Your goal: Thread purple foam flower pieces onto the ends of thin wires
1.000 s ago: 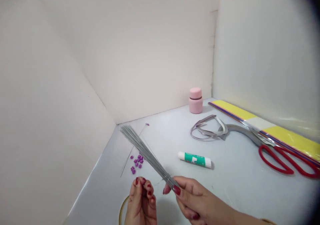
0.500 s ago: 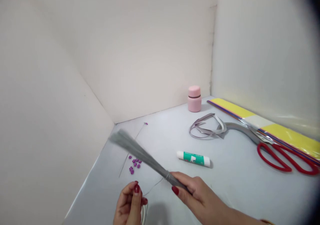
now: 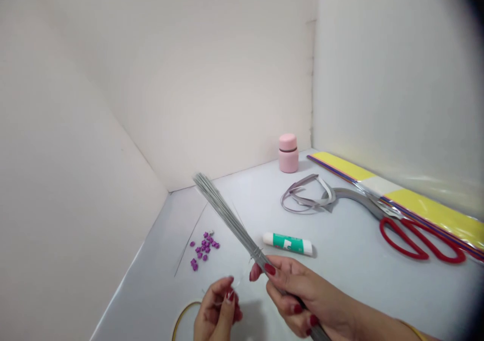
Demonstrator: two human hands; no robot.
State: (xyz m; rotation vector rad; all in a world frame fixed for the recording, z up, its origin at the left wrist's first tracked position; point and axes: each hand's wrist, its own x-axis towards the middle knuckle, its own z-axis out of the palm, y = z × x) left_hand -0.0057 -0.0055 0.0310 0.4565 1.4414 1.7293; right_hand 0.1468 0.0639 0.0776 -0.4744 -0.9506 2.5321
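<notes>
My right hand [image 3: 298,288] is closed around a bundle of thin grey wires [image 3: 230,217], which tilts up to the left with its far ends fanned out. Thin wire wraps the bundle [image 3: 258,254] just above my fingers. Lower left of it, my left hand [image 3: 219,308] pinches a thin wire, blurred and hard to follow between the hands. Small purple star-shaped beads [image 3: 204,249] lie in a loose group on the table beyond my left hand. A single wire [image 3: 189,242] lies left of them.
A glue stick [image 3: 288,243] lies beyond my right hand. Further off are a pink jar [image 3: 288,154], a looped grey ribbon [image 3: 302,200], red-handled scissors [image 3: 404,240] and a yellow plastic-wrapped packet [image 3: 423,205]. A gold-coloured band [image 3: 181,317] curves beside my left hand. White walls surround the table.
The bundle has turned more upright, and its far end has moved right. My right-hand fingers have shifted around it. My left hand has moved right, closer to the bundle.
</notes>
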